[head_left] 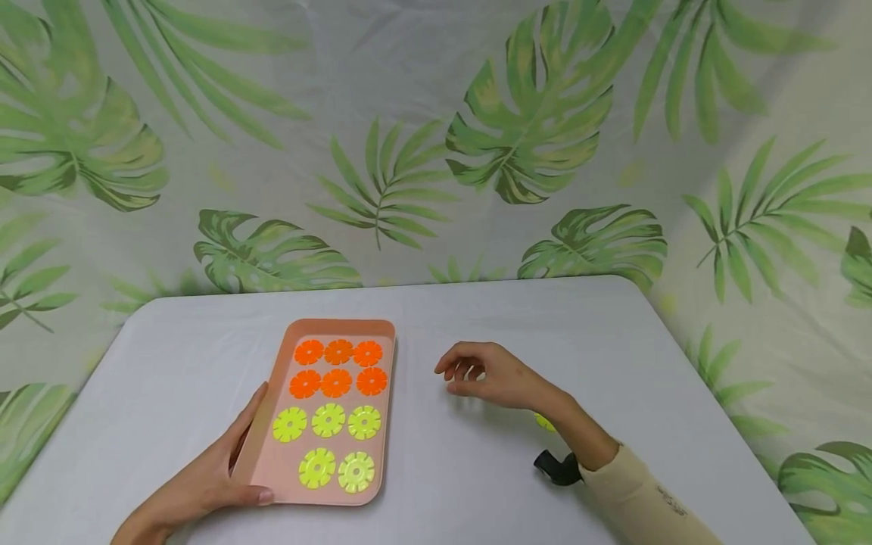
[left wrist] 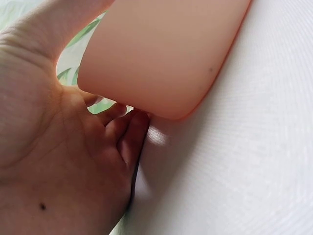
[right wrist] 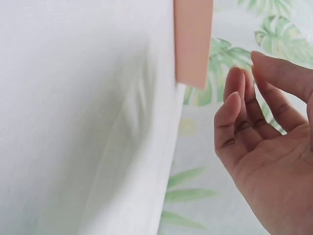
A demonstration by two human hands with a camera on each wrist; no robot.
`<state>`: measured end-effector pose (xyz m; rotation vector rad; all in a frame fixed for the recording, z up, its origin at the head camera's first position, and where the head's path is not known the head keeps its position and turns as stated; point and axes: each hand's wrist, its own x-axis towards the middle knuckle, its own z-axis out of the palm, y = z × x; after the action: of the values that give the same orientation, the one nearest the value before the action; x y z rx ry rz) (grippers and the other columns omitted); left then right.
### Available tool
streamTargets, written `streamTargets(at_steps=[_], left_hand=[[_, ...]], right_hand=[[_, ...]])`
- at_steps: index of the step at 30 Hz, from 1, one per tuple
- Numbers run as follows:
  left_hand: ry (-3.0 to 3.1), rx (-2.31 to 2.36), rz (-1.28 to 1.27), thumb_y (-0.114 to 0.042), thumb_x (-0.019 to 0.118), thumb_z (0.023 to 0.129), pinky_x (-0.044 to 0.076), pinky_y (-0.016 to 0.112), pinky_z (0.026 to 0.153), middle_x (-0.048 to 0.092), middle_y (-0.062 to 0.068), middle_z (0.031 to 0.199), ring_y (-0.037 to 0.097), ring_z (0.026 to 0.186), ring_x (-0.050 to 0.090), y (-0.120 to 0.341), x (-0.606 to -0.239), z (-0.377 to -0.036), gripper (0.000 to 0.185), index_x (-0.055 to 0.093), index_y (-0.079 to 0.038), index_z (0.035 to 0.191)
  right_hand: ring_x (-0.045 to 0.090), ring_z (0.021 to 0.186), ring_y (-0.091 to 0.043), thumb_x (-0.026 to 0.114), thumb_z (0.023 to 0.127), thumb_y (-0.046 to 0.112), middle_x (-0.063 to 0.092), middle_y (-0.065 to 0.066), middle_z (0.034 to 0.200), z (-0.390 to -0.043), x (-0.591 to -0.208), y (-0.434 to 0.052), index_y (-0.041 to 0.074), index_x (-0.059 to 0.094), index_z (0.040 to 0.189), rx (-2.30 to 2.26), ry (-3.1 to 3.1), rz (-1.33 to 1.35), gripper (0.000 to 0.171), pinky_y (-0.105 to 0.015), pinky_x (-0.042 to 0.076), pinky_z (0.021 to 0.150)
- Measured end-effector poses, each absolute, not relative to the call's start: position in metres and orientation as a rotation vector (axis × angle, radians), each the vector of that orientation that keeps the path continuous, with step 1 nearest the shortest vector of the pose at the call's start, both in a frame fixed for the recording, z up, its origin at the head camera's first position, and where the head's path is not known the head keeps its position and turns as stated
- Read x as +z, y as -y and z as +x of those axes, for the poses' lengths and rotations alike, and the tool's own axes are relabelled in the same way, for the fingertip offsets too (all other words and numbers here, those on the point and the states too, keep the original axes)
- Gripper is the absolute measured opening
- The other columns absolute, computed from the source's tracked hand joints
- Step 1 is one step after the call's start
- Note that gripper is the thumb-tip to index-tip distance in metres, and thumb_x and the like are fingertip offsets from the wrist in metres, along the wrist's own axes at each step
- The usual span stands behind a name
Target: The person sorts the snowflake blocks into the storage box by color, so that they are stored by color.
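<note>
Your bare left hand (head_left: 204,477) showed no sleeve; your right hand (head_left: 490,376) emerged from a cream long sleeve (head_left: 640,496), with a black strap-mounted camera (head_left: 557,467) at the wrist.

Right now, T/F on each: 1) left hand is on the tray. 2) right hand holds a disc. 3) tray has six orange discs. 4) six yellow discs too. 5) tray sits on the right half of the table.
1) True. The left hand holds the near left corner of the pink tray, thumb on the near rim.
2) False. The right hand hovers over the white table to the right of the tray, fingers loosely curled, nothing in its grip.
3) True. The orange discs lie in two rows of three at the far end.
4) False. The yellow discs number five: a row of three, then two.
5) False. The tray lies left of the table's middle.
</note>
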<state>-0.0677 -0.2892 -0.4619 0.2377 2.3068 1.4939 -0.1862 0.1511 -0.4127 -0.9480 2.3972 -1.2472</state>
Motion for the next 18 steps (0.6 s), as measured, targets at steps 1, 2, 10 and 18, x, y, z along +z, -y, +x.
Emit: streamTargets(at_steps=[1, 2, 10, 18], left_hand=[[-2.304, 1.501, 0.243, -0.015, 0.086, 0.082, 0.036, 0.008, 0.096, 0.003, 0.018, 0.175, -0.017, 0.128, 0.035, 0.289, -0.462, -0.068, 0.127, -0.005, -0.048, 0.165], [-2.299, 1.509, 0.247, -0.014, 0.086, 0.082, 0.036, 0.008, 0.097, 0.003, 0.018, 0.175, -0.017, 0.128, 0.036, 0.289, -0.462, -0.068, 0.127, -0.004, -0.047, 0.165], [-2.302, 1.519, 0.261, -0.013, 0.086, 0.081, 0.036, 0.008, 0.097, 0.004, 0.019, 0.175, -0.016, 0.128, 0.036, 0.288, -0.462, -0.068, 0.127, -0.004, -0.046, 0.165], [-2.284, 1.532, 0.255, -0.012, 0.086, 0.081, 0.036, 0.008, 0.097, 0.002, 0.019, 0.175, -0.015, 0.128, 0.037, 0.289, -0.462, -0.068, 0.128, -0.004, -0.047, 0.165]], right_hand=[[0.063, 0.09, -0.012, 0.077, 0.094, 0.011, 0.072, -0.003, 0.104, -0.186, -0.413, -0.154, 0.011, 0.073, 0.117, -1.246, -2.397, -0.95, 0.024, -0.026, 0.055, 0.081], [0.064, 0.09, -0.012, 0.077, 0.094, 0.011, 0.072, -0.004, 0.105, -0.187, -0.414, -0.157, 0.011, 0.072, 0.117, -1.243, -2.399, -0.952, 0.024, -0.026, 0.055, 0.082], [0.066, 0.089, -0.013, 0.075, 0.094, 0.009, 0.071, -0.016, 0.108, -0.191, -0.416, -0.184, 0.01, 0.071, 0.119, -1.23, -2.385, -0.947, 0.025, -0.027, 0.055, 0.083], [0.066, 0.093, -0.016, 0.076, 0.093, 0.009, 0.07, -0.016, 0.109, -0.193, -0.421, -0.213, 0.007, 0.069, 0.123, -1.171, -2.387, -0.899, 0.03, -0.028, 0.055, 0.083]])
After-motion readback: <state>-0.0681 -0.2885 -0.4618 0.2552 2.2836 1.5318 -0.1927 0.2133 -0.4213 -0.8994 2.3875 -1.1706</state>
